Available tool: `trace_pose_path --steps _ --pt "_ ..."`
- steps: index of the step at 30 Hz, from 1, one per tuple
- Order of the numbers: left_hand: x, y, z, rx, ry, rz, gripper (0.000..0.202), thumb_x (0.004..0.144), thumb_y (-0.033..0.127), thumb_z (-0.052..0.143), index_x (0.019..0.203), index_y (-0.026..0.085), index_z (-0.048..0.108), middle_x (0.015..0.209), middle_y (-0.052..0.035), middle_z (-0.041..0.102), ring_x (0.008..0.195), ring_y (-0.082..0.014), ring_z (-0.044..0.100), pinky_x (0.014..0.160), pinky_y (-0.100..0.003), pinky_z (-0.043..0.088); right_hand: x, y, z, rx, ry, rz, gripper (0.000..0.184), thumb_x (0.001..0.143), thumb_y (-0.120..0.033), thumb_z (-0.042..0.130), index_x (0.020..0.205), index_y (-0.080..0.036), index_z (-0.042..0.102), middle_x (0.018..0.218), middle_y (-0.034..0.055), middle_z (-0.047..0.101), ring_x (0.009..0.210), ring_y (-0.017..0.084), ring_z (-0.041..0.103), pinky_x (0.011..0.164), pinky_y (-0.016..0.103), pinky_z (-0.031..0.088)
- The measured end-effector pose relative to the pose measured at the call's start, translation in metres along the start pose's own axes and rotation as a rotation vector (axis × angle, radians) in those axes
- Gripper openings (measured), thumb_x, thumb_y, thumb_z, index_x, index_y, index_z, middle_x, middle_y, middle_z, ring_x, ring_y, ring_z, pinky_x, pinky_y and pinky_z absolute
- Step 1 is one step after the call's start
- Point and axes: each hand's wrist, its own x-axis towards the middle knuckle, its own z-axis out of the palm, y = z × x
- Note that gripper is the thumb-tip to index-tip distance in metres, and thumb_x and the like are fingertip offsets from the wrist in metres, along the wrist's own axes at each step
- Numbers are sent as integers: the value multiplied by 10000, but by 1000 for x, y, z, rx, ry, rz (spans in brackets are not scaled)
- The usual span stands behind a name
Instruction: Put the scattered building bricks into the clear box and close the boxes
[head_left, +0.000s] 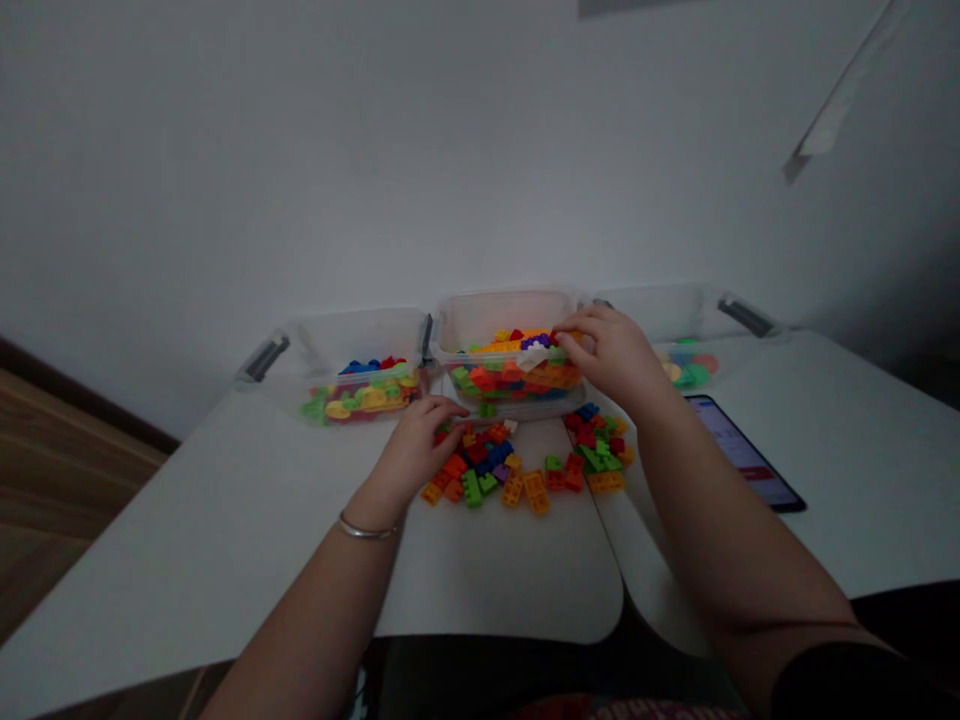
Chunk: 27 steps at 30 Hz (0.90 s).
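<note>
My right hand (611,355) is over the right rim of the middle clear plastic bin (510,400). Its thumb and fingers close on a small red toy brick (555,338). Inside that bin are mixed toy bricks, orange, green, red and purple, and a whitish piece (532,356). My left hand (420,445), with a silver bangle at the wrist, rests at the left edge of a pile of loose toy bricks (491,455). Its fingers are bent, with thumb and forefinger apart and nothing seen between them. Part of the pile is hidden under it.
A left clear bin (307,395) holds blue, red and yellow pieces; a right clear bin (720,345) holds green and red ones. A second brick cluster (600,445) lies beside a phone (750,455). The white table (510,580) meets a wall behind the bins.
</note>
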Motion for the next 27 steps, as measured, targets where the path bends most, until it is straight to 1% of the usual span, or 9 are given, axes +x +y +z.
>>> trace_pose_path --steps 3,8,12,15,18,20,22,24,27 --pt "1 -2 1 22 -24 12 199 931 230 578 1062 166 715 1062 -111 682 1041 -264 636 965 -464 517 -1 -7 2 -91 -68 9 383 965 -300 450 1132 -123 745 1160 148 737 1107 285 652 1033 451 461" --pt "1 1 2 28 -40 14 200 932 223 575 1052 155 719 1066 -116 689 1043 -267 632 957 -458 517 -3 -15 3 -202 -157 6 483 1014 -360 363 1305 -104 651 1277 156 705 1216 304 618 1178 552 272" --pt "1 3 2 4 -34 16 182 930 222 575 1025 164 719 1053 -107 694 1029 -260 634 952 -446 517 -3 -14 4 -189 -177 16 506 1018 -390 357 1357 -105 602 1323 163 677 1246 305 599 1167 547 285" --pt "1 3 2 -7 -42 12 176 931 230 577 1021 180 719 1050 -99 695 1022 -253 636 951 -439 516 -3 -13 5 -140 -130 9 502 996 -382 410 1381 -101 569 1348 166 659 1240 315 594 1137 546 322" --pt "1 1 2 -4 -49 3 184 936 241 577 1036 177 718 1067 -105 694 1031 -261 633 958 -454 508 -4 -18 1 -56 0 -39 467 959 -355 485 1332 -96 597 1303 177 675 1197 322 601 1070 503 391" --pt "2 1 3 -4 -54 0 179 932 234 583 1036 174 716 1068 -106 695 1034 -264 632 960 -456 506 -6 -26 -4 13 89 -103 366 951 -320 501 1210 -116 659 1197 166 713 1121 302 623 1003 453 430" --pt "2 1 4 -9 -48 4 165 925 217 592 1027 176 714 1059 -101 697 1033 -260 634 959 -448 507 -10 -36 -9 79 103 -187 265 956 -289 500 1055 -147 700 1053 135 739 1022 269 641 937 408 447" --pt "2 1 6 -14 -32 13 155 921 207 598 1019 180 715 1045 -95 698 1022 -253 637 949 -437 512 -13 -48 -12 127 2 -260 218 957 -262 510 958 -169 707 962 102 740 939 236 645 867 366 455" --pt "2 0 8 -12 -17 24 154 921 214 607 1024 182 718 1033 -94 697 1005 -251 639 934 -434 516 -17 -61 -9 142 -261 -312 173 941 -197 540 927 -179 711 961 76 739 912 199 646 821 320 455"
